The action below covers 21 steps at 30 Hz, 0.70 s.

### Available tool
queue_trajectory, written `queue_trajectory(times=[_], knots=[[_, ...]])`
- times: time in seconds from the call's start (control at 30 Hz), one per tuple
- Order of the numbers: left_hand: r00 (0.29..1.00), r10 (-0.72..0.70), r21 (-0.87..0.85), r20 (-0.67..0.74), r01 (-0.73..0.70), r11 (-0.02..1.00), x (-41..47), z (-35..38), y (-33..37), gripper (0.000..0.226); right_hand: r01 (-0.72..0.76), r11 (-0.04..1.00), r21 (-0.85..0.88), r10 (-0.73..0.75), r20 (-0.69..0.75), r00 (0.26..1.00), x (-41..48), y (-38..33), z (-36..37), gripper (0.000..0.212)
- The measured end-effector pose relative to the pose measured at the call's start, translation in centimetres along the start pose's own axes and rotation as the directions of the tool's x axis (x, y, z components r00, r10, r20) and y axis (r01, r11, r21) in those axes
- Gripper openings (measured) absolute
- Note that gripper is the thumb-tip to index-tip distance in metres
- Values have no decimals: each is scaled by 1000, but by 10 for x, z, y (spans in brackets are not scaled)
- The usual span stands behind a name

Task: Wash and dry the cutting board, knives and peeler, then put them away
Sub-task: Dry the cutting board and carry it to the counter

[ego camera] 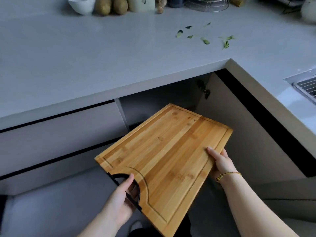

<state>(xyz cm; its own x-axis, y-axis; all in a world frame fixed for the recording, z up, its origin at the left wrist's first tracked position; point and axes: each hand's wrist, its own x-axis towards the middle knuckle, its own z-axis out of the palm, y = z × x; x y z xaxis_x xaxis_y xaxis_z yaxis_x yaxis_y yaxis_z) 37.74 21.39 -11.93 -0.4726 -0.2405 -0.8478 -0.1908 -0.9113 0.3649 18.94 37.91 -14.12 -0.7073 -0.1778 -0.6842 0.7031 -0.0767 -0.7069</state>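
A bamboo cutting board [164, 151] with a juice groove and a black curved handle is held tilted in front of an open lower corner cabinet [171, 98]. My left hand [119, 200] grips the black handle at the board's near left corner. My right hand [220, 161] holds the board's right edge, thumb on top and fingers underneath. The board's far corner points into the dark cabinet opening. No knives or peeler are in view.
The grey L-shaped countertop [102, 57] carries green vegetable scraps [205, 37], a white bowl [81, 5], potatoes [111, 6] and a wire rack [206, 4] at the back. A sink's corner [306, 88] shows at the right. Closed drawers [59, 130] sit left of the cabinet.
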Motion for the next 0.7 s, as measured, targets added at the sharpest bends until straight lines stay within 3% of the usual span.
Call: queue_trajectory(times=[0.1, 0.23, 0.4, 0.7], knots=[[999, -2, -20, -36, 1, 1000, 29, 0, -2, 41, -23, 999, -41, 24, 38, 999, 38, 0, 8, 48], [996, -21, -93, -87, 12, 996, 71, 9, -4, 21, -60, 993, -104, 66, 57, 996, 92, 2, 17, 48], [993, -75, -224, -94, 53, 973, 120, 13, -15, 29, -93, 980, -174, 113, 110, 987, 152, -1, 29, 49], [984, -25, -299, -175, -29, 954, 174, 38, -17, 27, -70, 958, -279, 119, 163, 979, 223, -14, 55, 51]])
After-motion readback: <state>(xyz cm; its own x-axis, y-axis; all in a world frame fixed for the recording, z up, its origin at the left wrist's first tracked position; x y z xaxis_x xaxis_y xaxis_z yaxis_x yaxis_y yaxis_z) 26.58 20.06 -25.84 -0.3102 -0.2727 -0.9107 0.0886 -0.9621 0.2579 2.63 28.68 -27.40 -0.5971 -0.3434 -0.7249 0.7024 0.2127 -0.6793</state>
